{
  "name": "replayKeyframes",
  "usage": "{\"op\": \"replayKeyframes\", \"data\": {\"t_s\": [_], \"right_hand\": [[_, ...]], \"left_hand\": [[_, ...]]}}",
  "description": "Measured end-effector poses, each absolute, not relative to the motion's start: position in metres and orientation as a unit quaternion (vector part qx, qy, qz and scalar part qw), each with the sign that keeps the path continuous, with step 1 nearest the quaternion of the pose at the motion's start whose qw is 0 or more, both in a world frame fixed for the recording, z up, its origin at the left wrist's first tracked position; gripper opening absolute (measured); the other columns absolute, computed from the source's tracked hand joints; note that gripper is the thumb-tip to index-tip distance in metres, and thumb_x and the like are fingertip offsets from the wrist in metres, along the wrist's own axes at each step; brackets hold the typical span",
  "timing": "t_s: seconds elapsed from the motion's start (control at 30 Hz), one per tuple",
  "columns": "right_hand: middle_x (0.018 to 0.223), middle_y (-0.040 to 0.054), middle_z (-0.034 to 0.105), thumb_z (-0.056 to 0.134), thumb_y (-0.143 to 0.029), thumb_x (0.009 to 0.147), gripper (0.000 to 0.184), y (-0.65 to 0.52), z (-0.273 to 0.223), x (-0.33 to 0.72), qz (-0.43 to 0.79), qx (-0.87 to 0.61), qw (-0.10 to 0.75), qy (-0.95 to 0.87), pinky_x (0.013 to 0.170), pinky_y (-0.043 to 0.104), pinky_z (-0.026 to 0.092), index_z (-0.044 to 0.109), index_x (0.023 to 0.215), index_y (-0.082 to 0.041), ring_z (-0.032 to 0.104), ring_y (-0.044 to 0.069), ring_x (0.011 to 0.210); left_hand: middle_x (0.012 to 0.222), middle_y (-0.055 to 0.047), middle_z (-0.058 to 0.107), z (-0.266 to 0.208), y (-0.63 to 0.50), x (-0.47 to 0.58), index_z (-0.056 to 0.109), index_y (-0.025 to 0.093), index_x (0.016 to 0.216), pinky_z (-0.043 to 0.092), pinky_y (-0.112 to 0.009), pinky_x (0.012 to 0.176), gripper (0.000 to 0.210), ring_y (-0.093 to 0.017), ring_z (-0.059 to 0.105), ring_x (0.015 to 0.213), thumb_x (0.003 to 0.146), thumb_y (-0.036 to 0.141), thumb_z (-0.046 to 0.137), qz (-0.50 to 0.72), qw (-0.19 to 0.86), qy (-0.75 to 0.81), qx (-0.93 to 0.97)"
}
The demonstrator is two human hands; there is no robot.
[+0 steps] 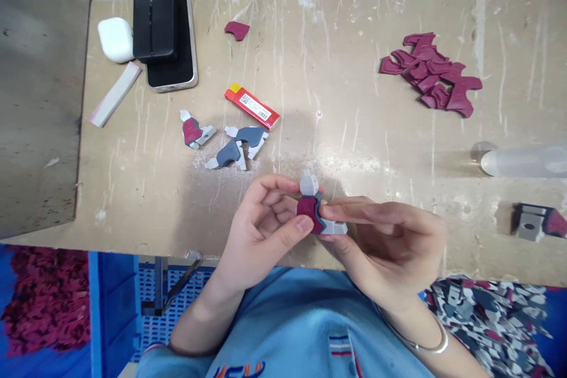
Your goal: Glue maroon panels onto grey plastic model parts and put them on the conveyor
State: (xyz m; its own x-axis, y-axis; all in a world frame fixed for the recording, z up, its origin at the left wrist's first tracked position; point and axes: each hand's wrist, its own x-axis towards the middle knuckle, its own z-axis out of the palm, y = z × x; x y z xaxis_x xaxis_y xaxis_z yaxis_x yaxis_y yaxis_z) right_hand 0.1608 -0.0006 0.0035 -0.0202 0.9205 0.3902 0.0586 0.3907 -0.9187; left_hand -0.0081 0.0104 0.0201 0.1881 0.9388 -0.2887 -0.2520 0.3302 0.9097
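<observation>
Above the front part of the table, both hands grip one small grey plastic part (309,184) that carries a maroon cover piece (308,215). My left hand (266,224) pinches it, the thumb lying on the maroon piece. With thumb and fingers, my right hand (381,242) holds the part's light grey right end. Left of the hands lie two light grey parts with dark grey covers, the nearer grey-covered part (228,153) and the farther grey-covered part (251,136). Beside them is another part with a maroon cover (192,130).
A pile of maroon pieces (432,74) lies at the back right, one loose maroon piece (237,30) at the back. Around the table (319,59) are a red packet (252,106), black devices (155,26), a white case (116,39) and a clear tube (525,162). Filled bins stand below.
</observation>
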Motion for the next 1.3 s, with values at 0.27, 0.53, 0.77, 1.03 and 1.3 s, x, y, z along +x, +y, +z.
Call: {"op": "replayKeyframes", "data": {"t_s": [0.27, 0.53, 0.77, 1.03, 1.3], "right_hand": [[0.101, 0.0032, 0.084, 0.072, 0.002, 0.096, 0.044, -0.004, -0.002, 0.158, 0.377, -0.396, 0.603, -0.581, 0.077, 0.032, 0.074, 0.064, 0.128, -0.028, 0.084, 0.02, 0.09], [0.118, 0.0052, 0.078, 0.077, -0.025, 0.101, 0.037, 0.0, 0.012, 0.167, 0.546, -0.433, 0.525, -0.489, 0.088, 0.031, 0.071, 0.058, 0.132, -0.031, 0.081, 0.019, 0.101], [0.097, -0.0034, 0.079, 0.085, -0.008, 0.086, 0.053, 0.009, 0.017, 0.164, 0.581, -0.467, 0.523, -0.414, 0.081, 0.033, 0.071, 0.056, 0.122, -0.034, 0.081, 0.018, 0.086], [0.095, -0.0036, 0.078, 0.083, -0.016, 0.093, 0.041, 0.005, 0.006, 0.152, 0.564, -0.429, 0.576, -0.408, 0.069, 0.028, 0.066, 0.053, 0.117, -0.032, 0.076, 0.015, 0.078], [0.098, -0.0027, 0.076, 0.081, -0.018, 0.097, 0.033, 0.003, 0.009, 0.145, 0.501, -0.412, 0.637, -0.416, 0.072, 0.026, 0.064, 0.053, 0.112, -0.029, 0.075, 0.013, 0.082]], "left_hand": [[0.104, -0.006, 0.085, 0.017, 0.007, -0.004, 0.062, 0.026, 0.098, 0.074, -0.035, 0.083, 0.044, -0.023, 0.086, 0.096, 0.09, 0.062, 0.085, 0.445, 0.644, 0.477, 0.4], [0.122, -0.003, 0.084, 0.024, 0.004, 0.001, 0.079, 0.027, 0.111, 0.066, -0.031, 0.104, 0.024, -0.019, 0.08, 0.118, 0.096, 0.008, 0.079, 0.506, 0.51, 0.459, 0.522], [0.123, -0.002, 0.084, 0.026, -0.002, 0.006, 0.059, 0.03, 0.129, 0.069, -0.032, 0.097, 0.051, -0.019, 0.083, 0.109, 0.091, 0.005, 0.083, 0.507, 0.499, 0.478, 0.516], [0.127, -0.001, 0.076, 0.025, -0.002, 0.01, 0.056, 0.03, 0.127, 0.067, -0.022, 0.083, 0.057, -0.01, 0.077, 0.092, 0.087, -0.002, 0.081, 0.525, 0.494, 0.474, 0.505], [0.107, 0.001, 0.079, 0.02, 0.001, 0.01, 0.056, 0.027, 0.12, 0.068, -0.024, 0.093, 0.042, -0.014, 0.082, 0.101, 0.093, 0.013, 0.085, 0.538, 0.542, 0.444, 0.469]]}}
